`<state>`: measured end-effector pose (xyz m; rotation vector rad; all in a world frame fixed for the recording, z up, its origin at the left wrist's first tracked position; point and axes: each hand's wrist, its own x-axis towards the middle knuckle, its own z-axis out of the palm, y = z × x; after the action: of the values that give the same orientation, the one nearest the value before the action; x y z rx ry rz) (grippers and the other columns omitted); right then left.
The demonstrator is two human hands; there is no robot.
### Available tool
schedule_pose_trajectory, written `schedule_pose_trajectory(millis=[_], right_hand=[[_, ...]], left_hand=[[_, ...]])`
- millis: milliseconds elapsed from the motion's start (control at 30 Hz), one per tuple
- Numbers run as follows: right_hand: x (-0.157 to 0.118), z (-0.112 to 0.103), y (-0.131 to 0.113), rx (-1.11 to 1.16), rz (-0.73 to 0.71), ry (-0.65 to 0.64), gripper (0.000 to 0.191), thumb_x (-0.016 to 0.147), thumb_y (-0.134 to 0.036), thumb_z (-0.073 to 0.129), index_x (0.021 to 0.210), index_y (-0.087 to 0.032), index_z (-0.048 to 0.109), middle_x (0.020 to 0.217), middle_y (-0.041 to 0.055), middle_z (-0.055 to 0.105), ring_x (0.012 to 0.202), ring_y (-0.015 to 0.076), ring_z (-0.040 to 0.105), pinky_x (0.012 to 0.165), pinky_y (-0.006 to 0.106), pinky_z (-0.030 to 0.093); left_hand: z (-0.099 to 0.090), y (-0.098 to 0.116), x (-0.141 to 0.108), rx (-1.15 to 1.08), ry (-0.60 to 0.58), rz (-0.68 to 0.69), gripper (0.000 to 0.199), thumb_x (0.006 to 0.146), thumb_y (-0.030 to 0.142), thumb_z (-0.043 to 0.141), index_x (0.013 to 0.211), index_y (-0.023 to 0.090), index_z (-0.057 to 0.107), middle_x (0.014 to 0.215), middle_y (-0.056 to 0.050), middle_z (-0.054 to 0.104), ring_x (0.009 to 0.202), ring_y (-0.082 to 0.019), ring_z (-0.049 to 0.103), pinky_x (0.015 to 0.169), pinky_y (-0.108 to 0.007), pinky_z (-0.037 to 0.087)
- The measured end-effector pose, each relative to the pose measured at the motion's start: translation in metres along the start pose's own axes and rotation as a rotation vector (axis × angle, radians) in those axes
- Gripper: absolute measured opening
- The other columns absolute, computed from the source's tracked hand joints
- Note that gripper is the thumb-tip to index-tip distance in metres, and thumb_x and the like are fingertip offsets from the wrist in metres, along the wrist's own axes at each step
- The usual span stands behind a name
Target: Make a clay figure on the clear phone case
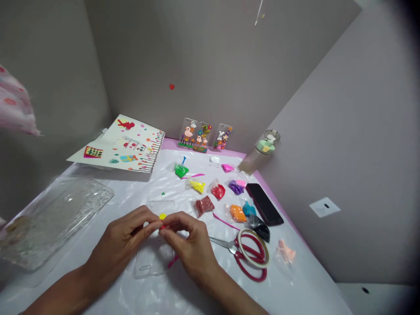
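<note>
My left hand [127, 236] and my right hand [187, 240] meet fingertip to fingertip, both closed in a pinch on a small piece of red clay [162, 227]. Most of the piece is hidden by the fingers. Beneath them a clear phone case [152, 267] lies flat on the table. A yellow clay disc [162, 216] shows just beyond my fingertips; whether it rests on the case I cannot tell. Partly under my right hand is a pink modelling tool [173, 261].
Right of my hands lie red-handled scissors [241, 256] with a tape roll [268, 253] over the handles. Several bagged clays, such as brown clay [204, 205], spread behind. A black phone [264, 203], bottle [256, 155], decorated cases [188, 133], drawing [131, 151] and clear plastic tray [62, 218] surround them.
</note>
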<state>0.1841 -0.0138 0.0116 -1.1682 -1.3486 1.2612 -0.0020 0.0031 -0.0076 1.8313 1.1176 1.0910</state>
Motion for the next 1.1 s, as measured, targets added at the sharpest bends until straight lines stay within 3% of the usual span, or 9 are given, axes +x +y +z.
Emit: schedule_pose_trajectory(millis=[167,233,367,533,800,967,1100], right_hand=[[0.003,-0.003,0.001,0.026,0.041,0.027,0.012,0.086,-0.031,0.077,0.089,-0.021,0.082,0.086,0.0034,0.080,0.076,0.0180,0.068,0.076,0.030,0.053],[0.004,-0.004,0.000,0.037,0.056,0.017,0.013,0.086,-0.032,0.077,0.088,-0.021,0.082,0.083,0.0027,0.079,0.074,0.0175,0.067,0.075,0.029,0.053],[0.004,-0.005,0.001,0.022,0.054,-0.016,0.016,0.089,-0.034,0.074,0.086,-0.020,0.082,0.078,0.0021,0.076,0.074,0.0175,0.067,0.073,0.029,0.053],[0.002,-0.004,0.004,0.036,0.010,0.004,0.016,0.083,-0.033,0.083,0.095,-0.022,0.079,0.088,0.0024,0.078,0.079,0.0189,0.071,0.076,0.030,0.055],[0.000,-0.007,0.011,-0.309,-0.219,0.025,0.010,0.096,-0.026,0.071,0.096,-0.024,0.081,0.093,0.0052,0.080,0.085,0.0203,0.072,0.079,0.031,0.054],[0.011,-0.016,0.016,-0.519,-0.129,0.067,0.009,0.096,-0.019,0.073,0.093,-0.021,0.081,0.089,0.0053,0.076,0.082,0.0196,0.067,0.076,0.031,0.049],[0.015,-0.018,0.026,-0.638,-0.087,0.072,0.009,0.094,-0.014,0.075,0.092,-0.021,0.081,0.089,0.0056,0.073,0.082,0.0196,0.064,0.076,0.032,0.046]], left_hand=[[0.000,0.000,0.000,0.044,0.051,0.049,0.014,0.096,0.040,0.073,0.106,0.032,0.078,0.090,0.005,0.079,0.060,-0.010,0.062,0.059,-0.019,0.051],[-0.001,0.000,0.000,0.037,0.028,0.095,0.015,0.098,0.035,0.072,0.112,0.034,0.077,0.095,0.006,0.080,0.065,-0.010,0.066,0.060,-0.017,0.051],[-0.002,0.001,0.000,0.019,0.008,0.143,0.010,0.101,0.031,0.068,0.104,0.034,0.078,0.094,0.006,0.079,0.082,-0.012,0.073,0.072,-0.017,0.054],[-0.001,0.001,0.001,0.022,0.020,0.078,0.012,0.101,0.038,0.069,0.097,0.031,0.078,0.090,0.004,0.078,0.079,-0.013,0.073,0.070,-0.019,0.053],[0.000,-0.003,0.001,0.016,-0.051,-0.022,0.030,0.103,0.049,0.060,0.092,0.027,0.076,0.088,0.001,0.075,0.081,-0.018,0.073,0.073,-0.024,0.053],[-0.012,-0.014,0.007,0.176,-0.135,-0.151,0.038,0.103,0.056,0.052,0.089,0.027,0.073,0.086,0.002,0.072,0.079,-0.019,0.068,0.070,-0.027,0.049],[-0.021,-0.023,0.011,0.335,-0.277,-0.255,0.025,0.093,0.049,0.063,0.084,0.027,0.070,0.077,0.003,0.071,0.069,-0.020,0.064,0.062,-0.028,0.043]])
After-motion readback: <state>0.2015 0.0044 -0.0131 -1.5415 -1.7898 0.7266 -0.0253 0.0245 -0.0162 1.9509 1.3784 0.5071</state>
